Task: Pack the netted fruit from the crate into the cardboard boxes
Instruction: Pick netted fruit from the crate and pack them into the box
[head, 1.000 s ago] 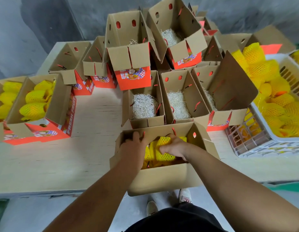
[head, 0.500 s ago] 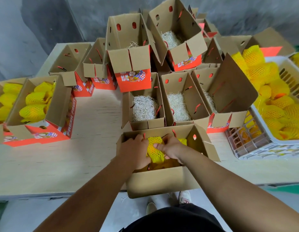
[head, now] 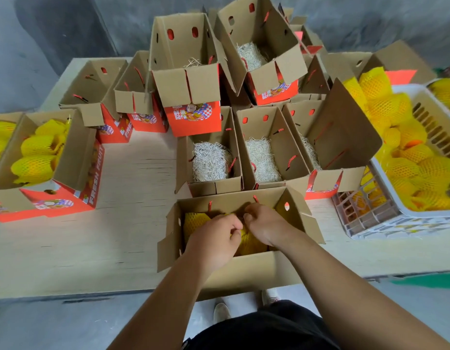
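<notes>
1. Both hands sit inside the nearest open box (head: 254, 269) at the desk's front edge: the left hand (head: 213, 239) has its fingers curled down onto the netted fruit (head: 194, 221) there, apparently pinching the yellow foam net, though the exact hold is hidden; the right hand (head: 265, 223) is curled over the fruit beside it, and whether it grips anything I cannot tell. They look to be settling pieces snugly so that the box fills evenly.
2. Just behind stand three open cartons (head: 289, 157) lined with shredded paper padding (head: 210, 161), likely waiting their turn close to reach.
3. At the right, the white plastic crate (head: 385, 223) holds the heaped supply of netted fruit, near the right arm.
4. At the left, a filled box (head: 75, 157) is set aside on the desk (head: 133, 236), well apart.
5. Farthest back, more empty cartons are stacked by the wall.
</notes>
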A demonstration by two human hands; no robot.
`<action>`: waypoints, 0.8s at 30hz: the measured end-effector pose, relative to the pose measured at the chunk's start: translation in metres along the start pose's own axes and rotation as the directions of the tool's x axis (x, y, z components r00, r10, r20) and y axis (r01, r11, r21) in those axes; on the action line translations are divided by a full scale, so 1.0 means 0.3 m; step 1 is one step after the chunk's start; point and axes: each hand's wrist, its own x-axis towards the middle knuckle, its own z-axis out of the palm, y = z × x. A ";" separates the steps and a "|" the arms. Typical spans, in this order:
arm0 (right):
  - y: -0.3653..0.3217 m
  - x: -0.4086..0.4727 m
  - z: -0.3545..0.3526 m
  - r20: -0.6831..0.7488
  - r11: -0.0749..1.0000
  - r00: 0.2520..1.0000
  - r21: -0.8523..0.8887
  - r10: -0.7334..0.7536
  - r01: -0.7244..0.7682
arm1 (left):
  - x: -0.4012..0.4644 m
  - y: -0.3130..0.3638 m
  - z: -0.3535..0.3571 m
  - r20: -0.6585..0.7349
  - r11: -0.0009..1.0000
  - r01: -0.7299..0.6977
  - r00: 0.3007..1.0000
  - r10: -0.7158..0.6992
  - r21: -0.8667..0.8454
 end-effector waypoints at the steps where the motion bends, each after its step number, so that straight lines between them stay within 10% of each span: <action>1: 0.008 -0.011 -0.016 -0.011 0.999 1.000 0.040 -0.020 0.020 | 0.015 0.020 0.004 -0.014 1.000 -0.008 1.000 0.007 -0.027; 8: 0.072 -0.103 -0.241 -0.234 0.796 0.971 0.578 -0.051 0.181 | 0.170 0.260 0.049 -0.165 0.967 -0.124 0.982 0.088 -0.223; 14: 0.303 -0.127 -0.568 -0.479 0.617 0.876 0.708 0.059 0.345 | 0.370 0.672 0.212 -0.270 0.868 -0.302 0.941 0.205 -0.394; 20: 0.698 -0.030 -0.904 -0.619 0.689 0.763 0.635 0.185 0.349 | 0.634 1.078 0.462 -0.230 0.844 -0.420 0.905 0.359 -0.334; 24: 0.922 0.106 -1.031 -0.513 0.848 0.844 0.508 0.156 0.152 | 0.808 1.144 0.556 -0.078 0.886 -0.459 0.883 0.464 0.071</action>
